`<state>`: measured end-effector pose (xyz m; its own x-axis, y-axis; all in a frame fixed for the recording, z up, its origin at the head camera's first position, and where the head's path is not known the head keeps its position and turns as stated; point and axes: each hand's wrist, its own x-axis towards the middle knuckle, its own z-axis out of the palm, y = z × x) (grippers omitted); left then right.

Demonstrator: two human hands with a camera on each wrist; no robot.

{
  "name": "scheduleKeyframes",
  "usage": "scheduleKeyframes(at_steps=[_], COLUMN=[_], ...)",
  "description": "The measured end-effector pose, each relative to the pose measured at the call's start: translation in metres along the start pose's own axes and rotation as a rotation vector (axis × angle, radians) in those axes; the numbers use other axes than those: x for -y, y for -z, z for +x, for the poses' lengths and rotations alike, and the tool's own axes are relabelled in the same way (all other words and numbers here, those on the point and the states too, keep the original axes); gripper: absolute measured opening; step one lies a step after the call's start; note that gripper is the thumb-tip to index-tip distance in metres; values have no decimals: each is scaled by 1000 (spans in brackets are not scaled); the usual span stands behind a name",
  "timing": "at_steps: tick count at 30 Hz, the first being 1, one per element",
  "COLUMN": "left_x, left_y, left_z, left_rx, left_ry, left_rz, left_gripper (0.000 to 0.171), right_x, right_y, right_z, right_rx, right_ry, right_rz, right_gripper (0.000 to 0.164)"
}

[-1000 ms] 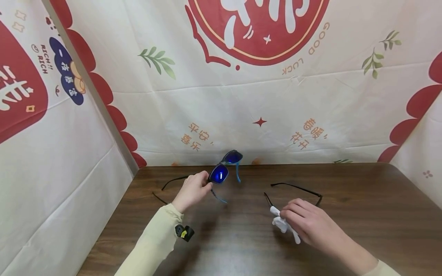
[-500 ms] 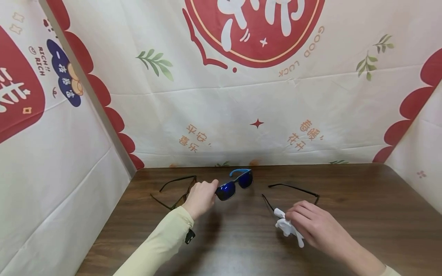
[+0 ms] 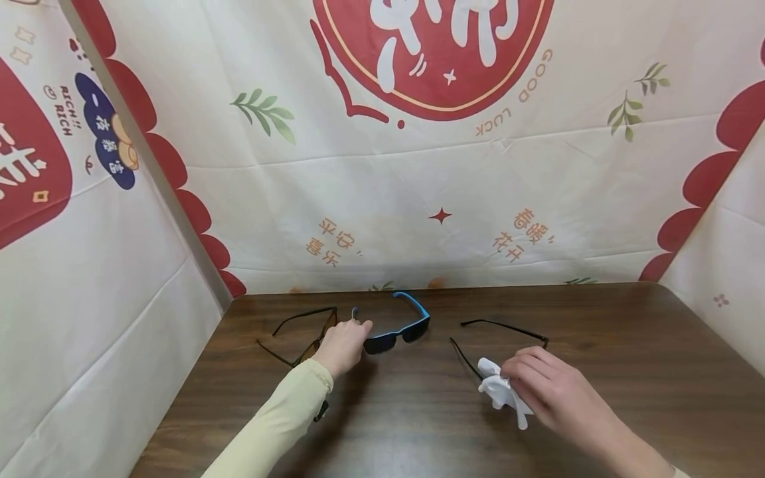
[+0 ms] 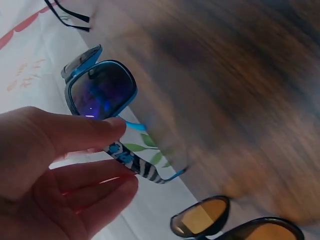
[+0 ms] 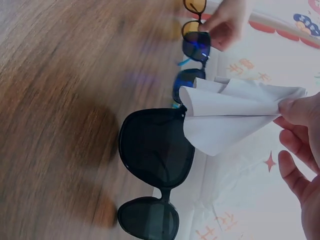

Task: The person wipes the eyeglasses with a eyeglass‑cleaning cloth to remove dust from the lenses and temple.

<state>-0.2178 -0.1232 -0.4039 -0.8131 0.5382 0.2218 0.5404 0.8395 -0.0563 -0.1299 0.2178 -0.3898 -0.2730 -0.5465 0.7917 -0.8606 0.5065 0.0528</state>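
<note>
In the head view, my left hand pinches blue-lensed sunglasses near the hinge at their left end. Thumb and fingers close on the patterned blue temple in the left wrist view. The blue arms point toward the back cloth; whether the frame touches the table, I cannot tell. My right hand grips a folded white cloth between thumb and fingers. Beside this cloth are black sunglasses with dark lenses; the head view shows mostly their arms, the lenses being hidden behind hand and cloth.
Amber-lensed glasses lie left of the blue pair, partly behind my left hand. The brown wooden table ends at a printed white backdrop. Another printed cloth hangs along the left side.
My left hand has lowered the blue-lensed sunglasses toward the table and turned them, so the arms now point backward. The right hand and white cloth have barely moved.
</note>
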Motion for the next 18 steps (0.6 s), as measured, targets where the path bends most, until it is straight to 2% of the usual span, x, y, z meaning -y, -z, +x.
scheduleKeyframes(at_steps=[5,10,14,18], left_x=[6,12,10,-5], left_y=[-10,-16,-10,1], left_z=[-1,-2,0,5], left_rx=[7,21,68,112], left_ry=[-5,-23,-36,-77], left_rz=[-16,-56,-77,-58], left_gripper=[19,23,29,42], right_x=[-2,-11,-18,-23], right_y=[7,16,22,24], right_z=[2,2,0,-1], right_rx=[-60,-98,-133,-171], right_ry=[-51,-126,-207,-246], right_rz=[14,-11,-22,-10], right_gripper=[34,39,46,48])
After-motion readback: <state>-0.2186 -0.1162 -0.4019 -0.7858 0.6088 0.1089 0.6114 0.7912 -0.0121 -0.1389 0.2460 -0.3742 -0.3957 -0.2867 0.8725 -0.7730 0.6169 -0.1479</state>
